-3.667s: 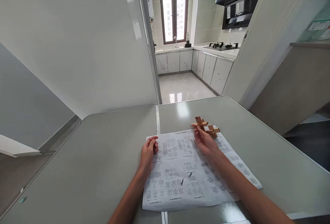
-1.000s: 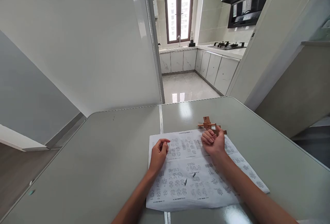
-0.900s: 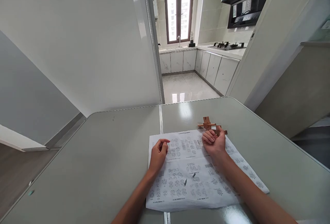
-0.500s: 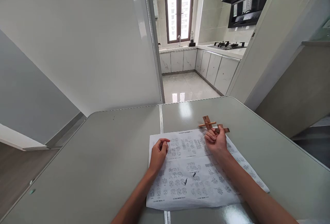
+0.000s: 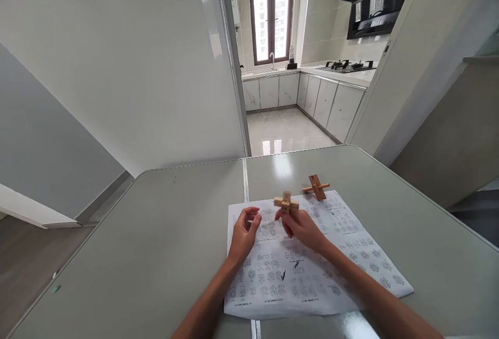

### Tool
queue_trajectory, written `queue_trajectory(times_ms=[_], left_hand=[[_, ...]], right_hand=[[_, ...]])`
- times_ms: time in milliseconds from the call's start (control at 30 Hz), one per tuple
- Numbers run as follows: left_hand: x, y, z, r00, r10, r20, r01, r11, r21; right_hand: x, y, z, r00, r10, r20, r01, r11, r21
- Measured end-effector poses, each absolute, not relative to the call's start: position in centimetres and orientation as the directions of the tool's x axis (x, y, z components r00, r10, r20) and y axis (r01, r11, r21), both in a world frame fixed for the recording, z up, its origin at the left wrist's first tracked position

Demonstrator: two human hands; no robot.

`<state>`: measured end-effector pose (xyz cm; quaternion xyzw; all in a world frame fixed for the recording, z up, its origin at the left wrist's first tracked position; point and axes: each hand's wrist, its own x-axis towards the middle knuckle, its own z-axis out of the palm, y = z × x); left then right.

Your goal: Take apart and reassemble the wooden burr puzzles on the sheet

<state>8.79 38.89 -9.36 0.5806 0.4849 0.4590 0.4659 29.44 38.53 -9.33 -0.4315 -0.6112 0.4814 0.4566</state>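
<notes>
Crosspiece (image 5: 286,202) of pale wood pinched in right hand (image 5: 299,227) at eleven o'clock of printed sheet (image 5: 288,307), left hand (image 5: 244,232) half-curled with nothing visible in it at ten, darker wooden piece (image 5: 317,189) at twelve: seemingly a holding-up step, next calling for a steady two-handed hold.

On my head feed I'm holding the left forearm (image 5: 209,295) slanting inward, the left hand (image 5: 244,231) curling loosely, its thumb (image 5: 256,221) standing apart, the right forearm (image 5: 370,288) lying diagonally, the right hand (image 5: 303,230) pinching firmly.
</notes>
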Motion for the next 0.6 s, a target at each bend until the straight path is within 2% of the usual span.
queue_trajectory(times_ms=[133, 233, 333, 467, 600], left_hand=[[8.7, 38.7, -9.2, 0.279, 0.950, 0.142, 0.066, -0.166, 0.984], [8.6, 38.4, -9.0, 0.427, 0.896, 0.120, 0.023, -0.143, 0.989], [8.6, 38.2, -8.6, 0.496, 0.863, 0.091, 0.032, -0.123, 0.992], [8.6, 38.2, -8.3, 0.457, 0.884, 0.094, 0.000, -0.106, 0.994], [8.8, 38.4, -8.3, 0.320, 0.941, 0.113, -0.019, -0.113, 0.993]], right_hand=[[28.8, 38.1, -10.0, -0.359, 0.911, 0.204, 0.267, 0.310, -0.913], [28.7, 38.1, -10.4, -0.448, 0.864, 0.227, 0.343, 0.401, -0.849], [28.7, 38.1, -10.7, -0.501, 0.837, 0.221, 0.375, 0.440, -0.816], [28.7, 38.1, -10.8, -0.496, 0.843, 0.207, 0.391, 0.429, -0.814], [28.8, 38.2, -10.4, -0.413, 0.882, 0.228, 0.381, 0.395, -0.836]])
